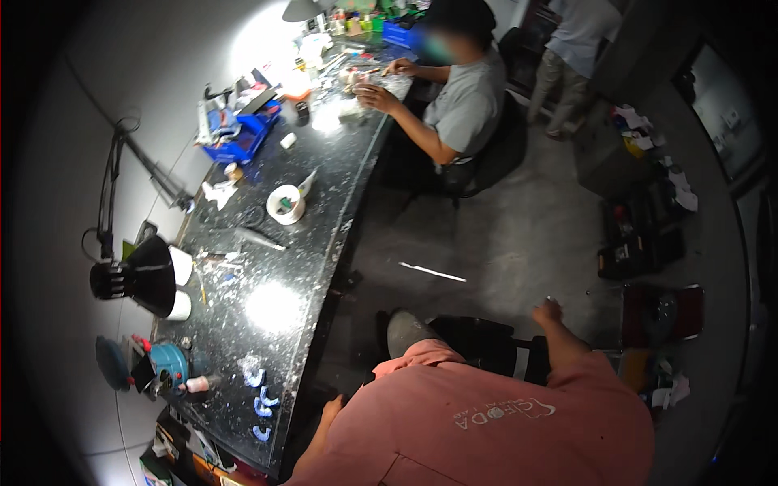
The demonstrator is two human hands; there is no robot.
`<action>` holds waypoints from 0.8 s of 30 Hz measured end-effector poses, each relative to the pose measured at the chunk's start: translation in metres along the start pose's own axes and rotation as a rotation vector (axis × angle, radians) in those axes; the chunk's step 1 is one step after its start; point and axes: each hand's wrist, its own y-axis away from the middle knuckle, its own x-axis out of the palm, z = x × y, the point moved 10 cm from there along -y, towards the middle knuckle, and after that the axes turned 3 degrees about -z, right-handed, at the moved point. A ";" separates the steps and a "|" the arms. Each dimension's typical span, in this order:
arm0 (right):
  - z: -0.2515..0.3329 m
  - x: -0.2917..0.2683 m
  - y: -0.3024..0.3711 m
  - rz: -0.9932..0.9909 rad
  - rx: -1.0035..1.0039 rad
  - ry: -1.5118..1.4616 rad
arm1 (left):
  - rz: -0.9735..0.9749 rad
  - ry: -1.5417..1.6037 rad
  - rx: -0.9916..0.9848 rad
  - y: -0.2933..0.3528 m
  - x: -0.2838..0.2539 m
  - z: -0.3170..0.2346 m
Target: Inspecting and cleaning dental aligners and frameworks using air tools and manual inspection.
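Note:
My left hand (331,410) is low beside the front edge of the black speckled bench (267,340), its fingers mostly in shadow. Out to my right, over the floor, my right hand (549,311) has curled fingers; a tiny pale spot shows at them, too small to name. On the near end of the bench, close to my left hand, lie several blue horseshoe-shaped pieces (266,401), like dental arches. Beyond them stand a small pinkish-white jar (197,384) and a teal round tub (170,363).
A black desk lamp (142,278) leans in from the wall. Farther along are a white cup (285,204) holding tools and a cluttered blue bin (243,139). A co-worker (470,105) sits working at the far end. Black crates (632,243) stand at right.

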 end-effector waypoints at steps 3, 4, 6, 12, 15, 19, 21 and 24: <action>-0.137 0.019 0.020 0.166 0.235 0.008 | 0.111 -0.078 -0.005 -0.029 0.026 0.005; -0.172 0.027 0.032 0.252 0.317 0.026 | 0.133 -0.092 -0.006 -0.037 0.028 0.000; -0.186 0.040 0.036 0.151 0.273 0.115 | 0.160 -0.135 0.009 -0.055 0.019 -0.020; -0.164 0.157 -0.035 0.456 0.142 -0.180 | 0.231 -0.301 0.074 -0.140 -0.022 -0.122; -0.112 0.186 -0.079 0.711 0.230 -0.759 | 0.261 -0.432 0.168 -0.205 -0.039 -0.191; -0.015 0.121 -0.173 0.743 -0.152 -0.475 | 0.244 -0.672 0.427 -0.282 -0.039 -0.329; 0.040 0.034 -0.226 0.541 -0.392 -0.804 | 0.252 -0.642 0.467 -0.329 -0.039 -0.418; 0.074 -0.054 -0.297 0.574 -0.218 -1.196 | 0.360 -0.378 0.513 -0.384 -0.036 -0.573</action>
